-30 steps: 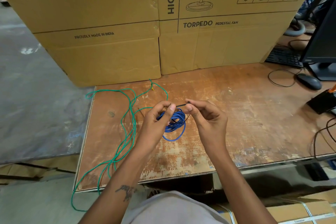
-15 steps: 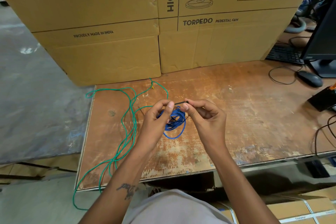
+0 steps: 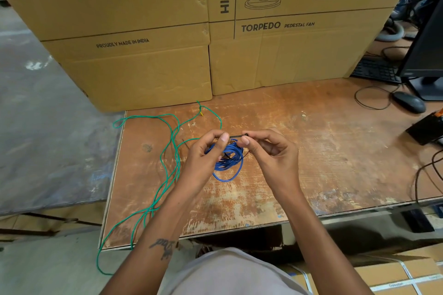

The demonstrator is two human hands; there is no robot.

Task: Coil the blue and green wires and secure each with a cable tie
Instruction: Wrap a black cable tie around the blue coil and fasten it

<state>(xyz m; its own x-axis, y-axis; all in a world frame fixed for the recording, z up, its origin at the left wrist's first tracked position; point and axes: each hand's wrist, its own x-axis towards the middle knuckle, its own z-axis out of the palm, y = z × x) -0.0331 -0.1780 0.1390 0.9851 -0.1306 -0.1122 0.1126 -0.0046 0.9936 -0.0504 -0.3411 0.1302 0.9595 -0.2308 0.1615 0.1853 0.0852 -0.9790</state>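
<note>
1. Above the worn wooden table (image 3: 311, 151), near its middle, both hands are raised close together over the blue wire (image 3: 227, 163), which is already wound into a small coil hanging just below the fingers.
2. The left hand (image 3: 206, 158) pinches one end of a thin black cable tie (image 3: 236, 136) between thumb and forefinger, with its other fingers curled around the coil's left side.
3. The right hand (image 3: 271, 158) pinches the other end of the tie, so the short strip spans the gap between the two thumbs.
4. A dark strand crosses the coil lower down; whether the tie's tail is already through its head cannot be told.
5. Judging by this, the step in hand is tying off the blue coil, the first half of the task.
6. The next move probably calls for feeding the tail into the head and pulling it snug without letting the loops spring apart.
7. The green wire (image 3: 172, 151) lies loose and uncoiled across the table's left side, trailing over the front edge, so its coiling and tying remain.
</note>
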